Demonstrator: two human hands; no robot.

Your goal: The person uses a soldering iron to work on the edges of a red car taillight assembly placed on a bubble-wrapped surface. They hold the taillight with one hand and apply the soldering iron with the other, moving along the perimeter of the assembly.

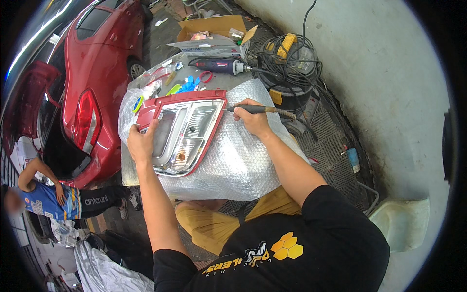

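A vehicle lamp (pixel 192 129) with a clear lens and a red border rests on bubble wrap (pixel 238 160) spread over a table in front of me. My left hand (pixel 142 142) grips the lamp's left edge, thumb up along its side. In my right hand (pixel 254 118) is a slim dark pen-like tool (pixel 272 110), its tip at the lamp's upper right edge. A ribbed sleeve and dark cable trail from the tool's back end to the right. Whether the tip touches the lamp is too small to tell.
Behind the lamp lie a purple power tool (pixel 216 66), a blue glove (pixel 187 85) and a red ring (pixel 206 76). Past them is an open cardboard box (pixel 209 47). Coiled cable (pixel 287 63) tops a drum-shaped machine. A red car (pixel 112 58) and a person (pixel 53 199) are at left.
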